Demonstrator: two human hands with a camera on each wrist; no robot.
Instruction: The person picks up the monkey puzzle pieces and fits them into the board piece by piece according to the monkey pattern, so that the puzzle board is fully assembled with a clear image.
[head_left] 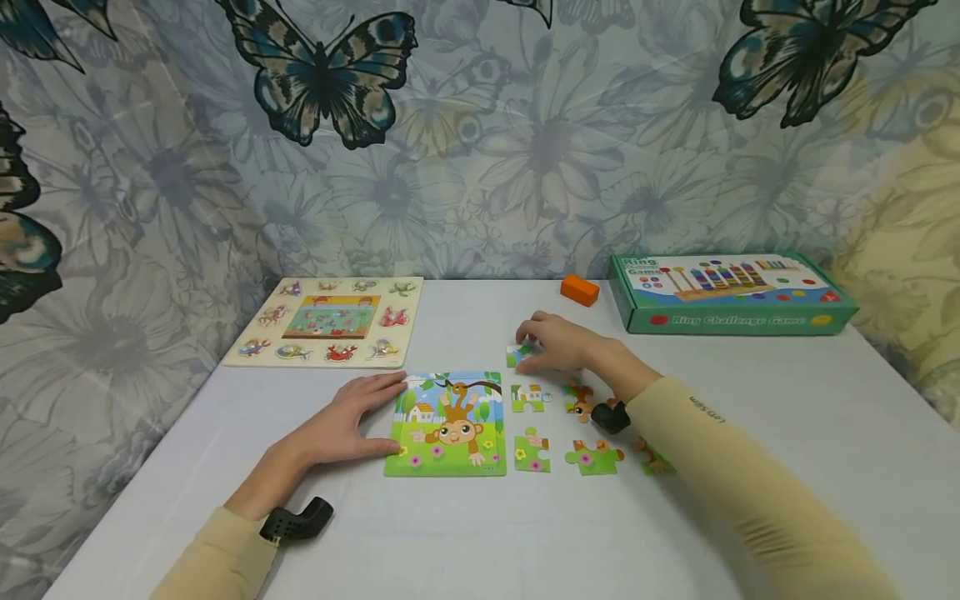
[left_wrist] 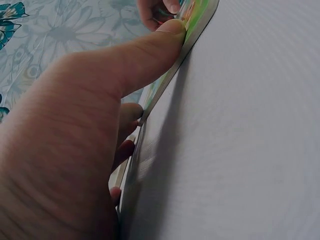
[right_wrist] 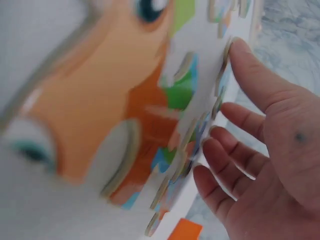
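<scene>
Green box (head_left: 735, 304) at back right reads "Ring Challenge Game" along its front; lettering on the right sleeve (head_left: 738, 462) is too small for me to read. Square monkey board (head_left: 450, 429) lies flat on the white table (head_left: 450, 533), loose jigsaw pieces (head_left: 532, 454) to its right. Left hand (head_left: 348, 425), fingers extended, thumb spread, rests against the board's left edge. Right hand (head_left: 564, 343) has thumb and fingertips at a blue-green piece (head_left: 513, 358) near the board's upper right corner; can't tell if it's pinched. Smooth orange block (head_left: 579, 290) sits beside the box. Left wrist cam gives me the board's pale edge, thumb on it; right wrist cam adds the pieces' thick pale edges and loosely bent fingers.
</scene>
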